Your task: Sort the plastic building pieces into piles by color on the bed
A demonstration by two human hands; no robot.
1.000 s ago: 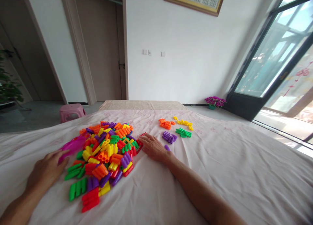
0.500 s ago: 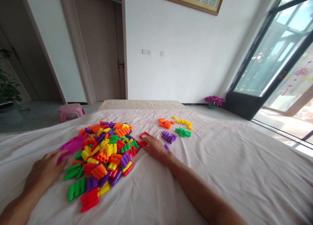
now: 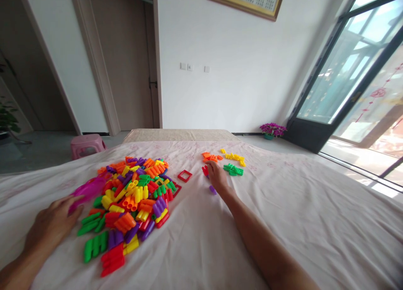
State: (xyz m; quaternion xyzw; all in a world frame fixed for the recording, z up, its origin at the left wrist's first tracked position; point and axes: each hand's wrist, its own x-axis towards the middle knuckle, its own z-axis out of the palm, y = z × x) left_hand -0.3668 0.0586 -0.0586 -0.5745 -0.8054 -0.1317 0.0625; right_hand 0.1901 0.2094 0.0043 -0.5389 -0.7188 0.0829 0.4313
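A large heap of coloured plastic pieces [image 3: 132, 197] lies on the pale bedsheet at left. My left hand [image 3: 53, 218] grips the edge of a translucent magenta basket [image 3: 91, 191] beside the heap. Right of the heap, my right hand [image 3: 218, 177] is closed on a red piece [image 3: 205, 170], over the purple pieces, which it mostly hides. Around it lie orange pieces [image 3: 211, 157], yellow pieces [image 3: 234, 157], green pieces [image 3: 233, 170] and a purple piece [image 3: 213, 190]. A red square frame [image 3: 184, 176] lies between the heap and my right hand.
The wrinkled sheet [image 3: 299, 222] spreads across the foreground. Beyond it are a pink stool [image 3: 88, 145] at left, a beige covered surface [image 3: 179, 134] in the middle, and purple flowers [image 3: 272, 129] by the glass door at right.
My right hand has moved right, away from the heap, now with a red piece. The red square frame it was touching lies free on the sheet. My left hand stays at the basket.
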